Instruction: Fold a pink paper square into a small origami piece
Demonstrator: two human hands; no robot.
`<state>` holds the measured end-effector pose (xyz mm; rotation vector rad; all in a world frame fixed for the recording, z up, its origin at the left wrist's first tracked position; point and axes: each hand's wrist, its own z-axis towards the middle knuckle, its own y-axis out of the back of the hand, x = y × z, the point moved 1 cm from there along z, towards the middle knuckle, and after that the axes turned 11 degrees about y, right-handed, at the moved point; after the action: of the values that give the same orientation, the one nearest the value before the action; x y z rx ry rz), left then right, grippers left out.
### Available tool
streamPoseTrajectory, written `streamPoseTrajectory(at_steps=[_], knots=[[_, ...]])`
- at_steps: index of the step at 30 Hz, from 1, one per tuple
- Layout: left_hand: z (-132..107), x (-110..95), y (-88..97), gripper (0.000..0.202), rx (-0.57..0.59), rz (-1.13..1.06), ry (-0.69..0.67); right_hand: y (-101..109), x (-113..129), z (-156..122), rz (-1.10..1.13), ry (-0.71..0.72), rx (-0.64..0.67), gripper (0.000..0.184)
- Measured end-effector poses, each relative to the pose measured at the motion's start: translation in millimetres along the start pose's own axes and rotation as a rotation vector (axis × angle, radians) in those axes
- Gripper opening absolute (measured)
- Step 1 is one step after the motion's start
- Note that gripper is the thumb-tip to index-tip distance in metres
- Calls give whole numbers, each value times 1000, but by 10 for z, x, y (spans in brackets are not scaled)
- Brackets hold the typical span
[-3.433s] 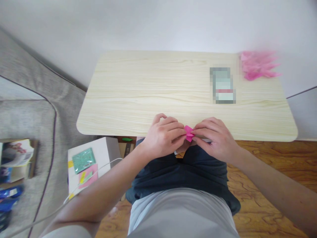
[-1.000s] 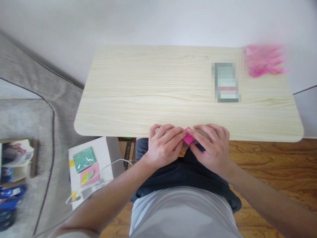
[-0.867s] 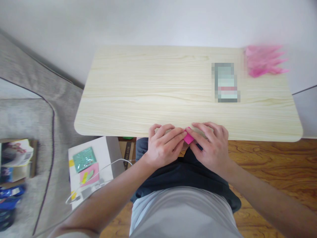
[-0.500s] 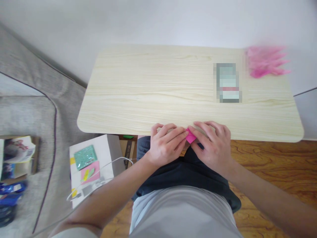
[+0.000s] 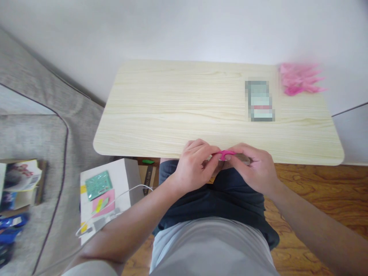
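The left hand (image 5: 194,163) and right hand (image 5: 257,166) pinch one pink paper (image 5: 226,153) at the tabletop's (image 5: 172,111) near edge; one pink pile (image 5: 300,78) occupies its far right corner.

Pinched grips, face to face

Left hand (image 5: 197,165) and right hand (image 5: 255,165) each press thumb toward forefinger, tips close together. The left forearm (image 5: 138,216) and right forearm (image 5: 316,220) slant inward; the other fingers, partly hidden, seem curled.

Paper piece (image 5: 225,154) bright pink; tabletop (image 5: 172,103) pale, wood-grained; pixelated object (image 5: 260,100) seemingly grey-green, red-banded.
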<state>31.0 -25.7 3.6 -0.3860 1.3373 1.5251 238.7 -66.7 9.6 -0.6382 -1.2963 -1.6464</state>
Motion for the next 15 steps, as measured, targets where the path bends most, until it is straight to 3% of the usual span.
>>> streamPoseTrajectory(at_steps=[3, 8, 11, 15], knots=[[96, -29, 32, 7, 74, -204, 160, 17, 48, 63, 218, -175, -56, 15], [146, 13, 9, 13, 201, -611, 390, -21, 73, 131, 482, -300, -109, 16], [150, 37, -6, 12, 232, -842, 454, -65, 44, 146, 563, -319, -140, 15], [166, 28, 19, 9, 245, -938, 488, -119, -11, 148, 690, -345, -221, 14]])
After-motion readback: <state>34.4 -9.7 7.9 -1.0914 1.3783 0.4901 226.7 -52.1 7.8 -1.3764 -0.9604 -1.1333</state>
